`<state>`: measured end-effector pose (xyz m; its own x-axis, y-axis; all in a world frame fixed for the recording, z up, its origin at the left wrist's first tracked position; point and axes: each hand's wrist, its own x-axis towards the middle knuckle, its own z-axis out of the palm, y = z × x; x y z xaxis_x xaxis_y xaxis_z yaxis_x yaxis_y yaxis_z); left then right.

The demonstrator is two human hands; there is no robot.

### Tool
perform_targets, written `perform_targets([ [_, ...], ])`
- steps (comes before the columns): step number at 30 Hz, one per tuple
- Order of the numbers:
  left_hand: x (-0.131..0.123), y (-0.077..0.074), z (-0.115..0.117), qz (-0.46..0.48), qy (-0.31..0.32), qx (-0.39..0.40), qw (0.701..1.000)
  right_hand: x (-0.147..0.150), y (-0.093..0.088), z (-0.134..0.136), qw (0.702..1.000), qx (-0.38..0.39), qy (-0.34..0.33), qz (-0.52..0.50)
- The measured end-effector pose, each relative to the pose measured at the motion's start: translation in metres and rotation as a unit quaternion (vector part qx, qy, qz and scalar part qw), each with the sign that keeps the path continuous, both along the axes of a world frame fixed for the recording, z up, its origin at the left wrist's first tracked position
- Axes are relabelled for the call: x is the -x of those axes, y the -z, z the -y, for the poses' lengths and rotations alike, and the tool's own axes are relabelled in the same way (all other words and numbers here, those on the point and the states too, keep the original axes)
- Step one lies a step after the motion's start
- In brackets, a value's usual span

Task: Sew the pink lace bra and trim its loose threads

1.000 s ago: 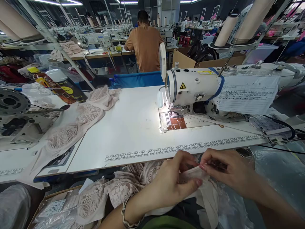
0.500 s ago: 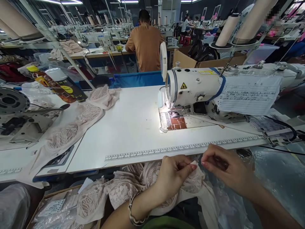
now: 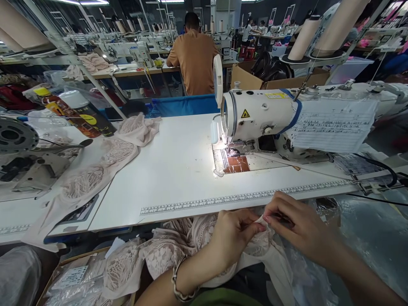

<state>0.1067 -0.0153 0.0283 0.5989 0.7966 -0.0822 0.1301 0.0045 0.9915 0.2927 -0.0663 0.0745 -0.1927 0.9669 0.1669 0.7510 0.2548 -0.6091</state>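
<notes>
Below the table's front edge, my left hand (image 3: pixel 228 238) pinches the edge of a beige lace bra (image 3: pixel 259 245) between thumb and forefinger. My right hand (image 3: pixel 298 225) is closed on the same edge, its fingertips meeting my left ones. The bra's plain fabric hangs down under my right hand. More beige lace bras (image 3: pixel 167 253) lie bunched to the left of my hands, partly covered by my left forearm. Beyond my hands stands a white sewing machine (image 3: pixel 259 112) with its needle area lit.
A ruler strip (image 3: pixel 236 198) runs along the white table's (image 3: pixel 165 163) front edge. Lace pieces (image 3: pixel 84 180) trail over the table's left side beside a drink bottle (image 3: pixel 68 112). A box of plastic packets (image 3: pixel 72 276) stands at lower left. A person (image 3: pixel 194 59) sits ahead.
My right hand has moved left and closed on the bra's edge beside my left fingertips. Before, a gap separated it from the fabric. My left hand has kept its hold.
</notes>
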Motion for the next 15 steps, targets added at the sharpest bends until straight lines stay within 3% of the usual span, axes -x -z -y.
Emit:
perform_targets([
  [5,-0.0003,-0.001,0.0016,-0.005,-0.009,-0.003,1.0,0.0003,0.0012,0.0035,0.996,-0.071,-0.016,0.055],
  [15,-0.0011,0.0015,-0.0035,0.007,-0.03,0.05,0.998,-0.0008,0.0075,0.0012,0.998,0.044,0.026,-0.037],
])
